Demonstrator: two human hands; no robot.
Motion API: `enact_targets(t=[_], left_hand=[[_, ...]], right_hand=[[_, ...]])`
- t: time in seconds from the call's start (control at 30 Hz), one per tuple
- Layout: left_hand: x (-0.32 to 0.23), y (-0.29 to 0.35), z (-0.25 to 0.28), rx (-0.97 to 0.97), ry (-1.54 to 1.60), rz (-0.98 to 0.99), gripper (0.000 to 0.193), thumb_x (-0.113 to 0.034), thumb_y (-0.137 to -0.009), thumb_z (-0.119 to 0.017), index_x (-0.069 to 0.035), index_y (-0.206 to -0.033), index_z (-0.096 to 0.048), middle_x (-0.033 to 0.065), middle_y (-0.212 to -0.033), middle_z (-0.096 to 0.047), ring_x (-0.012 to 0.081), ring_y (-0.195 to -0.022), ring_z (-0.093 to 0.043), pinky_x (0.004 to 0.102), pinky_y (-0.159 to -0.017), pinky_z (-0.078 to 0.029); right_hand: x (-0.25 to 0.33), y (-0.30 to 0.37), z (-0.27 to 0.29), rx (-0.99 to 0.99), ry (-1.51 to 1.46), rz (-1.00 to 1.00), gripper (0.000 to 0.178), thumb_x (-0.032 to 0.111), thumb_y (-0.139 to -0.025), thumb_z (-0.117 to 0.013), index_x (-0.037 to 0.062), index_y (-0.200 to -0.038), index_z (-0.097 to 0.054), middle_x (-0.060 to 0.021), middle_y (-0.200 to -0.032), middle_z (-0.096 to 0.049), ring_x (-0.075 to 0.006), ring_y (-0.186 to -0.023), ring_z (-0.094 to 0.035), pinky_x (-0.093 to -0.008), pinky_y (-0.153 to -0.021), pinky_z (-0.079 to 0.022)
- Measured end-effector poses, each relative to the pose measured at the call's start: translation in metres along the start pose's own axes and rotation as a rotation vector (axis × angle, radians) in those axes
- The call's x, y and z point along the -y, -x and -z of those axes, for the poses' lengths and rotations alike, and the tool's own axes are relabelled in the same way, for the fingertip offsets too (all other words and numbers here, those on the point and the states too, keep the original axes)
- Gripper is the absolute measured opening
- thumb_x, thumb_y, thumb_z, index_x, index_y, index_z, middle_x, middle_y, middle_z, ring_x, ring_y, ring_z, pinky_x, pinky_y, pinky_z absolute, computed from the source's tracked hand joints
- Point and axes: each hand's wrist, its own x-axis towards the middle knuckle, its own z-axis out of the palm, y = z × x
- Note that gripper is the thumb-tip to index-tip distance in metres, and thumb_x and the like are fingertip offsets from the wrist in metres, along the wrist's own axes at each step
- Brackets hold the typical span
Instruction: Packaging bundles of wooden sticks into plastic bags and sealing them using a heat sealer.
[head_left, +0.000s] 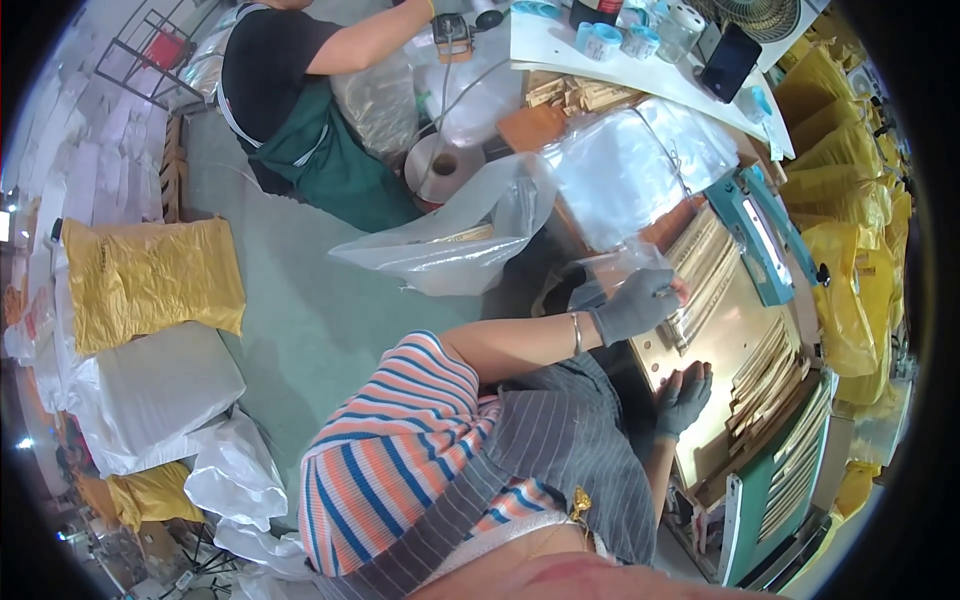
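My left hand [643, 306], in a grey glove with bare fingertips, is curled at the near left side of a row of long, slim tan packets [705, 265]. A clear plastic bag [632, 262] lies right beside its knuckles. Whether its closed fingers grip the bag or a packet is too small to tell. My right hand [685, 400], gloved in grey too, rests with fingers stretched on the tan worktop [720, 440], holding nothing. To its right is a second pile of slim tan packets [765, 385].
A teal bag sealer [765, 235] stands beyond the packets. Flat clear bags [640, 170] are stacked at the back. A green-sided rack [770, 500] holds more packets at the right. One open plastic sack [460, 240] is left of the table. A co-worker [320, 120] bends at far left.
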Motion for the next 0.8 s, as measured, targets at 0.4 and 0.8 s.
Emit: enact_targets(t=[0.4,0.8], left_hand=[[0.009,0.005,0.0,0.037,-0.068,0.038,0.014,-0.013,-0.083,-0.06,0.0,-0.085,-0.065,0.0093,-0.08,-0.066,0.0149,-0.078,-0.062,0.0279,-0.075,-0.047],[-0.01,0.003,0.01,0.014,-0.083,-0.008,0.011,-0.01,-0.083,-0.057,-0.001,-0.082,-0.062,0.0065,-0.076,-0.064,0.0131,-0.076,-0.06,0.0269,-0.073,-0.046]], right_hand=[[0.001,0.0,0.0,-0.017,0.003,0.008,0.047,0.034,-0.089,-0.056,0.0034,-0.125,-0.051,-0.021,-0.132,-0.047,-0.0378,-0.121,-0.044,-0.043,-0.102,-0.036],[-0.001,0.001,0.0,0.01,0.012,-0.023,0.048,0.036,-0.09,-0.054,0.0038,-0.125,-0.051,-0.0206,-0.134,-0.046,-0.038,-0.123,-0.043,-0.0431,-0.102,-0.034]])
